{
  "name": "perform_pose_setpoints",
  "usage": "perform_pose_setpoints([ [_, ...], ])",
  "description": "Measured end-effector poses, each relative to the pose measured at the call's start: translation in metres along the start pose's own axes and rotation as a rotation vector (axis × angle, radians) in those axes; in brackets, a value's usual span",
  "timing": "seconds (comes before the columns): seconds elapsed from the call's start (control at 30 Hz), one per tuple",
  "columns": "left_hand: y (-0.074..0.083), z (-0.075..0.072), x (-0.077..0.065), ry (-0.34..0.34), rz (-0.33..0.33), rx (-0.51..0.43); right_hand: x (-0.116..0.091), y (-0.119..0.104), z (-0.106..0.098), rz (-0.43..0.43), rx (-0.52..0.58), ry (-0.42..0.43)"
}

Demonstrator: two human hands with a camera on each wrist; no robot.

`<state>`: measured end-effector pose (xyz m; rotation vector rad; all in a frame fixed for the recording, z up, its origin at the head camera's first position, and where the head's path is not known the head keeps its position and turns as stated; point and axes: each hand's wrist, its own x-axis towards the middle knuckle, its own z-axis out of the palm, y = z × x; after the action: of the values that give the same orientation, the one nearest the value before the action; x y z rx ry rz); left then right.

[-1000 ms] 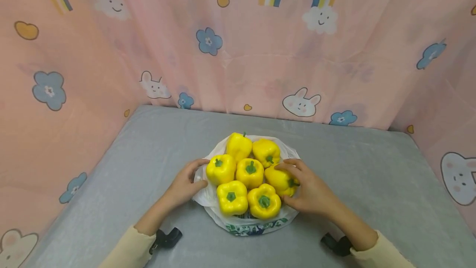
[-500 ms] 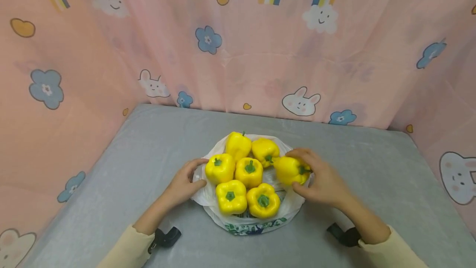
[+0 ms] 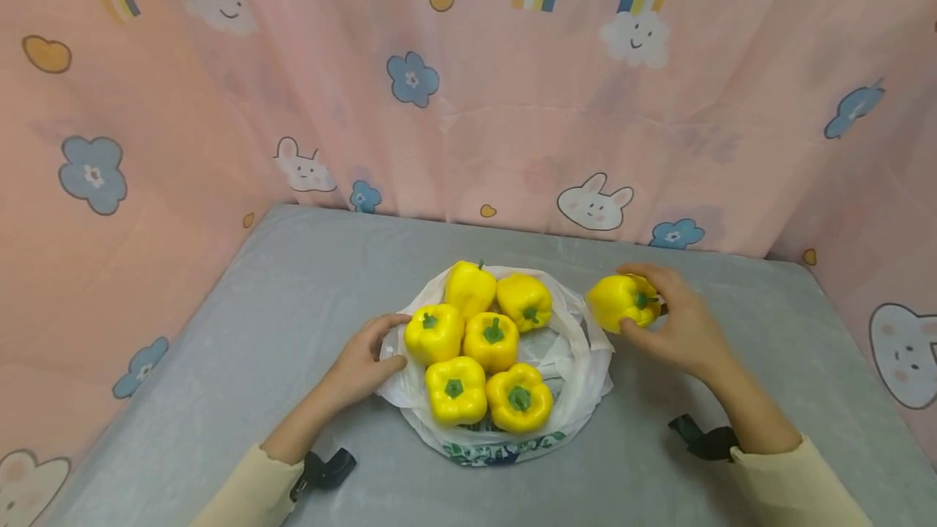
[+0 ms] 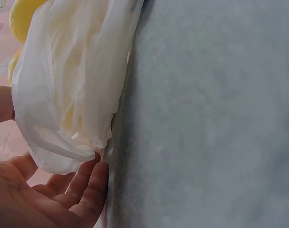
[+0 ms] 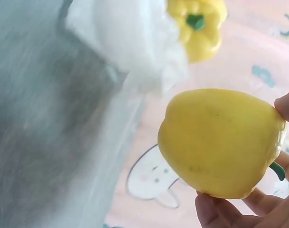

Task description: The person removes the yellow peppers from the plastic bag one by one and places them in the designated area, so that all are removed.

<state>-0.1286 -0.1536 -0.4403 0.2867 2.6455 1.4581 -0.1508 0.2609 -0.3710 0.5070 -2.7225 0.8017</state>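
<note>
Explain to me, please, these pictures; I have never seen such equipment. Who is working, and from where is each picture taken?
There is no machine arm here: a person works with two bare hands. The wide picture comes from a camera on the head, looking forward and down. The two close ones come from cameras worn on the wrists, one each, so they appear turned.

On the grey surface sits an open white plastic bag with six yellow bell peppers in it. The left hand holds the side of the bag. The right hand grips a seventh pepper, beyond the bag's right edge. Behind everything hangs a pink curtain with rainbows, rabbits and flowers.
</note>
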Motion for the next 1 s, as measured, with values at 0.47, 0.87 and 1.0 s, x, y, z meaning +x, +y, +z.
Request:
perform_pose_setpoints([
  [0.47,0.003,0.001,-0.002,0.008,-0.003,-0.018,0.009,0.031,0.003,0.171,-0.065,-0.013],
  [0.87,0.005,0.000,-0.001,0.009,-0.005,-0.015,0.014,0.043,0.009,0.236,-0.087,-0.051],
  [1.0,0.005,0.000,-0.001,0.010,-0.009,-0.010,0.015,0.045,0.012,0.241,-0.088,-0.053],
])
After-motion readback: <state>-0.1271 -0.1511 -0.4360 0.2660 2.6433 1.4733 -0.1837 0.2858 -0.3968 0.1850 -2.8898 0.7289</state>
